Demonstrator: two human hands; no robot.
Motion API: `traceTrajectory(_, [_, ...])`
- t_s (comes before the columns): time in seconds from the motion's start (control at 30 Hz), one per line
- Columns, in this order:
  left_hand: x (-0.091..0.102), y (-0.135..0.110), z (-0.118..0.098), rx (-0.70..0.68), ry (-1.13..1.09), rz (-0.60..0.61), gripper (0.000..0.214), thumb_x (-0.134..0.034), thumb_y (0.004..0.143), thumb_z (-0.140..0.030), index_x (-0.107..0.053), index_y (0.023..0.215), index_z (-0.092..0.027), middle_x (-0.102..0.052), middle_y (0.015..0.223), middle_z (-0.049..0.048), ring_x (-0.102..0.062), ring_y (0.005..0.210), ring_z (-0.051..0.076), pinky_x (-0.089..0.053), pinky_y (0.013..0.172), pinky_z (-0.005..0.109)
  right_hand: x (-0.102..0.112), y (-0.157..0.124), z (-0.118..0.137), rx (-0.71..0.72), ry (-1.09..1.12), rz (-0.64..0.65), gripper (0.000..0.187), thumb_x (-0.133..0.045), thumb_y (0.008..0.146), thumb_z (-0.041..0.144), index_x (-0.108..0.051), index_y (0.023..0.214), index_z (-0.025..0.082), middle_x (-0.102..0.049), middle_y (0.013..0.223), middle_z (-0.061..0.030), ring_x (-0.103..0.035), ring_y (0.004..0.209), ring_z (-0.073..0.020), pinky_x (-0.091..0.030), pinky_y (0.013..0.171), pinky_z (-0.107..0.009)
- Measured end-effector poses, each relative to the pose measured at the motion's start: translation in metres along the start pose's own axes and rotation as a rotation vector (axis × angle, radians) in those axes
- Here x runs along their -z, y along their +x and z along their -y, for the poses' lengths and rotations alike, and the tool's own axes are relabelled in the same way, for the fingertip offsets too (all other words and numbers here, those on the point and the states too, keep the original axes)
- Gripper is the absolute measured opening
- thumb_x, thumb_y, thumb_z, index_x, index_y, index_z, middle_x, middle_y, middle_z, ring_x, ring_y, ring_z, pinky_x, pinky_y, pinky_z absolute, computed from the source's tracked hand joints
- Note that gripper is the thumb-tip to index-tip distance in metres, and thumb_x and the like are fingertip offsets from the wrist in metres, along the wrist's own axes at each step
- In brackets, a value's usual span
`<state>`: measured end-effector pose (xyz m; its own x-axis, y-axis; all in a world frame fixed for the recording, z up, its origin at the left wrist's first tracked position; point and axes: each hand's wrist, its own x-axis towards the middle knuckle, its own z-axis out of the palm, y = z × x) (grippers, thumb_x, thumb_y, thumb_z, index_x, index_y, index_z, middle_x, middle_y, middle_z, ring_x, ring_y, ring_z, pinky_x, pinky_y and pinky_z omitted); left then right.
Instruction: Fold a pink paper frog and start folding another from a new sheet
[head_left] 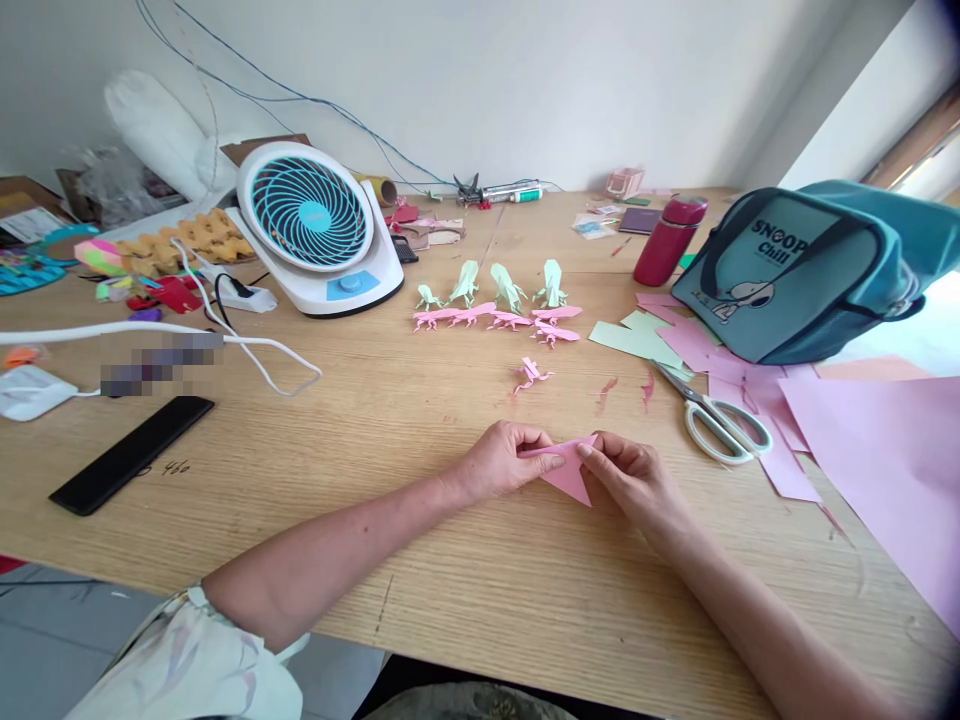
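Observation:
Between my two hands is a piece of folded pink paper (571, 478), its pointed lower end hanging toward me. My left hand (517, 458) pinches its left side, thumb on top. At the upper right corner my right hand (628, 470) grips it between thumb and fingers. Just beyond my hands stands a small pink origami figure (531, 375) with thin legs. Farther back is a row of pink origami figures (510, 320), and behind them several pale green origami figures (508, 288). The fingers' undersides are hidden.
Scissors (720, 425) with white handles lie to the right, beside pink paper sheets (877, 450) and green paper (630, 345). A teal bag (795, 270) and red bottle (670, 240) stand behind. On the left are a white fan (319, 225), a cable (285, 385) and a black flat object (135, 455).

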<state>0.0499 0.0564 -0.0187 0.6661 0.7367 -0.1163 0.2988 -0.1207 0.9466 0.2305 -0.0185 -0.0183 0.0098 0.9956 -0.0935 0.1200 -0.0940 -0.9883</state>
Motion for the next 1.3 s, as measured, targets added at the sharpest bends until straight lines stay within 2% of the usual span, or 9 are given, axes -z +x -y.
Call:
traceTrajectory(0.23, [0.002,-0.001,-0.004,-0.038,0.019,-0.02,0.027,-0.065,0.079,-0.038,-0.064,0.07,-0.013,-0.047,0.058,-0.0047,-0.037,0.054,0.007,-0.025,0.052,0.021,-0.001,0.002,-0.008,0.017,-0.055,0.018,0.039,-0.073,0.078,0.053,-0.058,0.072,0.017,-0.048,0.058,0.0038,-0.037,0.053,-0.0097,-0.025,0.048,-0.023])
traceTrajectory(0.33, [0.004,-0.001,-0.002,-0.024,-0.1,-0.072,0.031,-0.069,0.078,-0.043,-0.066,0.072,-0.012,-0.052,0.06,-0.0036,-0.042,0.056,0.007,-0.029,0.055,0.02,0.002,0.003,-0.009,0.02,-0.073,0.016,0.038,-0.069,0.081,0.052,-0.056,0.071,0.018,-0.049,0.06,0.0034,-0.037,0.055,-0.0102,-0.026,0.05,-0.024])
traceTrajectory(0.5, [0.007,0.001,0.001,0.015,-0.325,-0.059,0.032,-0.08,0.069,-0.041,-0.07,0.073,-0.011,-0.065,0.066,0.0006,-0.054,0.06,0.009,-0.039,0.06,0.021,0.004,0.001,-0.001,0.032,-0.266,0.083,0.04,-0.064,0.085,0.051,-0.051,0.065,0.018,-0.039,0.059,0.005,-0.03,0.054,-0.0096,-0.021,0.049,-0.025])
traceTrajectory(0.7, [0.01,0.004,0.0,0.115,-0.518,-0.08,0.036,-0.086,0.062,-0.042,-0.073,0.073,-0.011,-0.07,0.068,0.0032,-0.059,0.06,0.011,-0.046,0.06,0.022,0.005,-0.001,0.003,0.052,-0.341,0.09,0.041,-0.056,0.088,0.052,-0.047,0.065,0.02,-0.038,0.06,0.0049,-0.031,0.055,-0.0103,-0.022,0.05,-0.025])
traceTrajectory(0.9, [0.013,0.007,0.001,0.08,-0.448,-0.126,0.032,-0.086,0.063,-0.04,-0.076,0.073,-0.011,-0.071,0.068,0.003,-0.058,0.06,0.008,-0.043,0.061,0.02,0.007,-0.002,0.006,0.066,-0.375,0.117,0.038,-0.056,0.09,0.048,-0.048,0.066,0.02,-0.039,0.061,0.0046,-0.033,0.056,-0.0108,-0.023,0.051,-0.025])
traceTrajectory(1.0, [0.015,0.007,0.001,0.075,-0.441,-0.087,0.032,-0.087,0.061,-0.04,-0.076,0.071,-0.011,-0.071,0.067,0.0031,-0.058,0.06,0.008,-0.042,0.059,0.019,0.005,-0.002,0.007,0.059,-0.356,0.134,0.034,-0.055,0.091,0.046,-0.054,0.07,0.018,-0.044,0.062,0.0037,-0.037,0.058,-0.0112,-0.026,0.051,-0.025])
traceTrajectory(1.17, [0.02,0.01,0.003,0.116,-0.457,-0.011,0.045,-0.084,0.061,-0.053,-0.077,0.075,-0.011,-0.072,0.071,0.0057,-0.06,0.061,0.011,-0.045,0.056,0.021,0.007,-0.001,0.002,0.073,-0.304,0.114,0.038,-0.056,0.09,0.049,-0.057,0.07,0.018,-0.049,0.062,0.0026,-0.04,0.058,-0.0113,-0.028,0.052,-0.025])
traceTrajectory(1.3, [0.023,0.011,0.004,0.158,-0.49,-0.059,0.049,-0.084,0.058,-0.056,-0.076,0.076,-0.011,-0.07,0.066,0.0049,-0.058,0.057,0.01,-0.044,0.053,0.02,0.01,-0.001,-0.004,0.078,-0.298,0.118,0.039,-0.057,0.09,0.051,-0.055,0.069,0.018,-0.048,0.061,0.003,-0.038,0.056,-0.0106,-0.027,0.05,-0.025])
